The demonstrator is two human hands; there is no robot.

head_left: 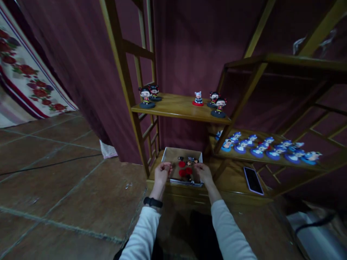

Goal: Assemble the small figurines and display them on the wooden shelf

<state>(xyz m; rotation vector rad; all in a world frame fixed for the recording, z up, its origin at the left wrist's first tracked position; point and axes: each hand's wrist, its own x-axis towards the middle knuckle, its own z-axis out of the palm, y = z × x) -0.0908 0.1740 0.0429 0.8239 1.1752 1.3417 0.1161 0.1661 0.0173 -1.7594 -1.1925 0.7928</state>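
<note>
A shallow cardboard box [173, 150] sits on the low wooden shelf, holding several small dark-haired figurines [189, 163] and several round red bases [181, 164]. My left hand [163, 172], a dark band on its wrist, is over the box's left side with fingers curled together. Over the right side is my right hand [203, 171], its fingers pinched close to a small figurine [196, 161]. Whatever either hand may hold is too small or hidden to make out.
Above the box, a wooden shelf [176, 104] bears several black-haired figurines [145, 96] and one light-haired figurine [198, 98] on a red base. Several blue-and-white figurines [259, 148] stand on the right shelf. A phone [253, 180] lies at lower right. An upright post [123, 72] rises at left.
</note>
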